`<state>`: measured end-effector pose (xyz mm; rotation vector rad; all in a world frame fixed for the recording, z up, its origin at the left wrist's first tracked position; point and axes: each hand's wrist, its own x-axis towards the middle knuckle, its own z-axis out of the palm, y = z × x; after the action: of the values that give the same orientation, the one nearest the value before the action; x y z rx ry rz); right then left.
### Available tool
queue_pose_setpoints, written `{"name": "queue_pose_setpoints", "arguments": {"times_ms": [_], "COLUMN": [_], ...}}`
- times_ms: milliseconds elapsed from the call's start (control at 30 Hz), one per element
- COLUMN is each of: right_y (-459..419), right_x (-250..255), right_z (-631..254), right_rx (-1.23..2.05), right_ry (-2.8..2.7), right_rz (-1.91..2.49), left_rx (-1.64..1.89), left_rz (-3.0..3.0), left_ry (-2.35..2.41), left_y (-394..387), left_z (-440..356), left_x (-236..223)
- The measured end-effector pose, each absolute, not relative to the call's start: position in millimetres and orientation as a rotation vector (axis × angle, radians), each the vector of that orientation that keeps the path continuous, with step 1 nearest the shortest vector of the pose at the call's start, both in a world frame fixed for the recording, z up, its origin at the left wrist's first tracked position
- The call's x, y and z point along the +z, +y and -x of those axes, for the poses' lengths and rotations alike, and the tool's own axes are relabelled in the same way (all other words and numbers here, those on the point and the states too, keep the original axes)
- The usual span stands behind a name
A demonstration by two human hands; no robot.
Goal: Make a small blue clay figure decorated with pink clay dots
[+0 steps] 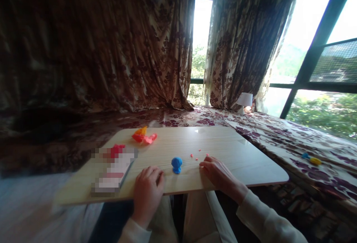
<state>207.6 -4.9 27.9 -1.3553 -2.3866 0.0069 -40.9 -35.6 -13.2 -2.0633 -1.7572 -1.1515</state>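
Note:
A small blue clay figure [176, 164] stands on a light wooden lap table [237, 153], between my two hands. My left hand [147, 191] rests at the table's near edge, fingers curled loosely down onto the wood, holding nothing I can see. My right hand [219, 174] lies flat just right of the figure, fingertips close to several tiny pink clay crumbs [196, 157]. A lump of red and orange clay [143, 136] lies at the far left of the table. A flat packet with a red piece on it [115, 168] sits left of my left hand.
The table stands over my legs on a floral bedspread [279, 131]. Patterned curtains [111, 49] hang behind, with bright windows [320, 49] at right. A white cup-like object [244, 101] stands by the window. Blue and yellow bits [312, 159] lie on the bed at right.

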Motion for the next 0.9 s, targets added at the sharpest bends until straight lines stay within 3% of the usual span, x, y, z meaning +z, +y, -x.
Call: {"name": "queue_pose_setpoints", "arguments": {"times_ms": [267, 600, 900], "right_y": [-50, -44, -41], "right_x": [0, -35, -32], "right_z": [-223, -223, -215], "right_rx": [-0.044, -0.448, -0.465], "right_ry": [-2.348, -2.475, -2.431], "right_rz": [1.255, 1.277, 1.357], "left_rx": [-1.134, -1.144, -1.154], "left_rz": [2.044, 2.057, 2.058], "left_ry": [-1.758, -1.689, -1.682], "left_y": [-36, -31, -32], "left_z": [39, 42, 42], "left_x": [-11, -16, -14]}}
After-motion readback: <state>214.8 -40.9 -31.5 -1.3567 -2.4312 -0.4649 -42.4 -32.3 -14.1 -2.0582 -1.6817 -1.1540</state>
